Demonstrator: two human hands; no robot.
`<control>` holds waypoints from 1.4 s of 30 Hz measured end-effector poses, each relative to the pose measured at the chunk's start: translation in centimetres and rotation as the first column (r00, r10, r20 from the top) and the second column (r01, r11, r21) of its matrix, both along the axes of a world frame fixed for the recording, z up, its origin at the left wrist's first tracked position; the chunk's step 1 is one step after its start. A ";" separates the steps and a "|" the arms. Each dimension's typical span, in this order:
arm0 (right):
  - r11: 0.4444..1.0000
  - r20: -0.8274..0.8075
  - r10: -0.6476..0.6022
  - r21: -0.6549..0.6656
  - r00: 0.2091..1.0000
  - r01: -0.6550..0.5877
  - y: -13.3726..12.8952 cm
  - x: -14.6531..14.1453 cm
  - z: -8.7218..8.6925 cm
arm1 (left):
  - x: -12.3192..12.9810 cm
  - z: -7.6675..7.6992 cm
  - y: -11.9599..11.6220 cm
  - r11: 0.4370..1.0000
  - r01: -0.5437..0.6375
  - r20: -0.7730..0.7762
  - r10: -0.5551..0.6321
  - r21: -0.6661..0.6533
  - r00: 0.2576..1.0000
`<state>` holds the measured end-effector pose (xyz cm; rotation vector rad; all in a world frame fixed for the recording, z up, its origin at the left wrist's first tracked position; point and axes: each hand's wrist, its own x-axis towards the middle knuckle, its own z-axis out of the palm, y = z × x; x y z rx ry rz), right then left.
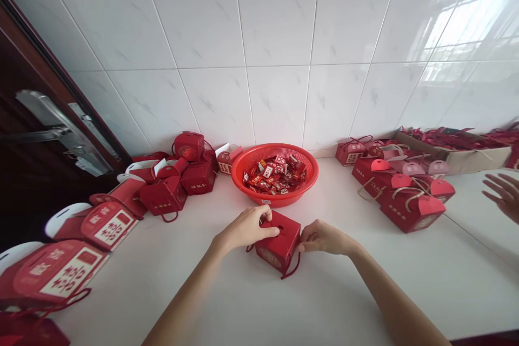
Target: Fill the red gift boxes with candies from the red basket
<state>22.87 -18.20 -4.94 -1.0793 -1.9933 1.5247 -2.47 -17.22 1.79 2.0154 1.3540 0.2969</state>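
A red box (279, 235) with dark red cord loops sits on the white table in front of me. My left hand (253, 226) is on its left side and top, thumb on the lid near a small slot, fingers curled at the far left edge. At the right side of the box is my right hand (320, 238), its fingers pinched together by the cord; a cord loop hangs below them. Just behind the box stands a red plastic basket (243, 186) holding many small wrapped candies (275, 174).
Several red boxes (162, 194) line the left side, near a dark door (48, 119). More boxes (413, 208) stand on the right, before an open carton (480, 159) of red items. Another person's hand (505, 194) shows at the right edge. A tiled wall (279, 97) rises behind.
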 end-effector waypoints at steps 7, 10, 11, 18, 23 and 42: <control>0.958 -0.322 -0.114 -0.287 0.940 0.018 -0.3 0.5 1.8 | 1.0 0.7 -0.6 0.994 -0.055 -0.127 0.067 0.095 0.990; 0.953 -0.472 -0.145 -0.303 0.869 -0.005 -0.6 0.6 2.5 | 1.2 0.4 -0.7 0.993 -0.096 -0.121 0.103 0.068 0.987; 0.959 -0.509 -0.144 -0.285 0.848 -0.008 -0.7 0.6 2.6 | 1.1 0.3 -0.7 0.993 -0.107 -0.106 0.112 0.051 0.988; 0.989 -0.536 -0.148 -0.103 0.831 0.109 -0.7 -0.1 4.9 | 0.0 2.0 -0.9 0.992 -0.013 0.296 0.049 -0.123 0.954; 0.991 -0.499 -0.132 -0.066 0.856 0.114 -0.7 -1.3 7.9 | -0.4 4.4 -1.6 0.966 0.037 0.514 0.104 -0.257 0.851; 0.784 -0.279 -0.489 0.277 0.827 0.556 -0.5 -4.6 8.8 | 5.2 3.9 -3.0 0.948 0.242 0.829 0.040 -0.208 0.558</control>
